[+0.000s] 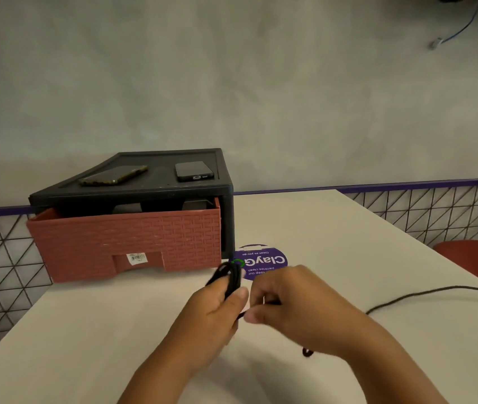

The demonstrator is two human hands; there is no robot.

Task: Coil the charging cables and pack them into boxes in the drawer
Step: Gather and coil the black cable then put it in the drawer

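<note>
- Head view, the hands: the left hand point(217, 306) grips a bundle of loops of the thin black charging cable point(232, 275), with the thumb laid across the turns. The right hand point(287, 304), fingers curled, pinches the loose tail just beside that thumb.
- Head view, the step: I judge this to be the last turns of a coil. To do it well, the right hand should feed the tail in loops matching those already made. The left thumb should lift only enough to admit each turn (a slack thumb lets the bundle spring apart).
- Head view, the target: the brick-red, weave-patterned plastic drawer point(127, 240) stands partly pulled out of its black plastic casing point(132, 191), beyond and to the left of the hands. Dark shapes inside may be the boxes, but I cannot tell.
- Head view, what remains: a second black cable point(436, 290) lies uncoiled on the white desk point(348, 228) to the right and runs out of the frame.
- Head view, edges and room: bare desk lies between the hands and the drawer front, so the path is open.
  - The gap between the drawer rim and the casing top is low, so the coil likely has to go in flat.
  - The drawer sits near the desk's left edge.
  - Two dark phones point(113, 175) point(194, 171) rest on the casing top, worth not jolting.
  - The round purple sticker point(264, 262) lies flat and is no obstacle.
  - A red chair point(477, 255) stands past the right edge.
</note>
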